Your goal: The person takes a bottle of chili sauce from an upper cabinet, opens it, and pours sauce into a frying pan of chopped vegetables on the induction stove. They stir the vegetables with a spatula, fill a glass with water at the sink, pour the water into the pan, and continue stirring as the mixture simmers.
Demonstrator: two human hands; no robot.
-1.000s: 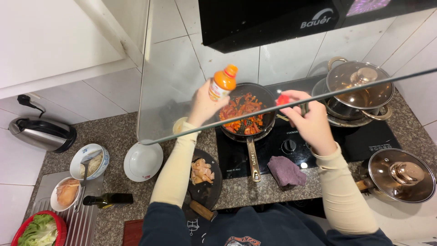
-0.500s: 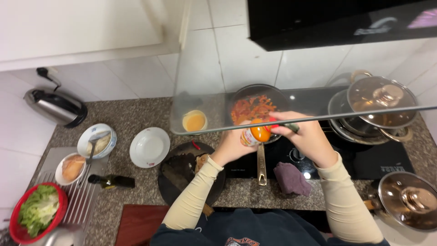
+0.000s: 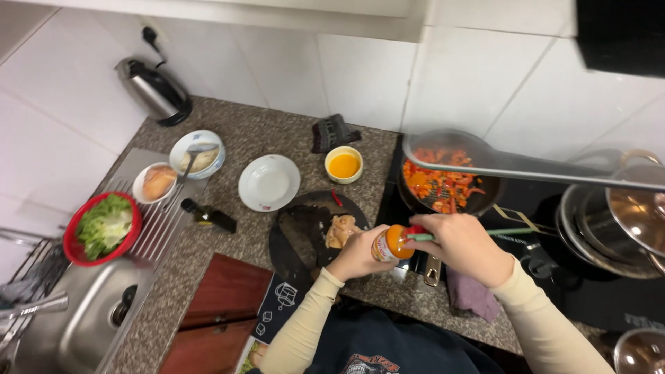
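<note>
Your left hand [image 3: 357, 255] wraps a small bottle [image 3: 386, 244], fingers closed round its body. Your right hand [image 3: 460, 248] pinches the bottle's orange cap [image 3: 397, 241]; a green-handled utensil [image 3: 509, 232] runs under those fingers.

Beyond the fingers: pan [image 3: 478, 197] of red and orange vegetable pieces on the black hob [image 3: 554, 277]. Just left of your left fingers: dark board [image 3: 301, 235] carrying pale meat [image 3: 341, 228]. Further left: yellow cup [image 3: 343, 165] of orange liquid, white plate [image 3: 269, 183], dark bottle [image 3: 208, 216], red bowl [image 3: 73, 242] of greens. Right: lidded steel pot [image 3: 623, 221].

Speckled granite counter [image 3: 277, 138], white tiled wall, kettle [image 3: 156, 90], sink [image 3: 76, 325] at left.
</note>
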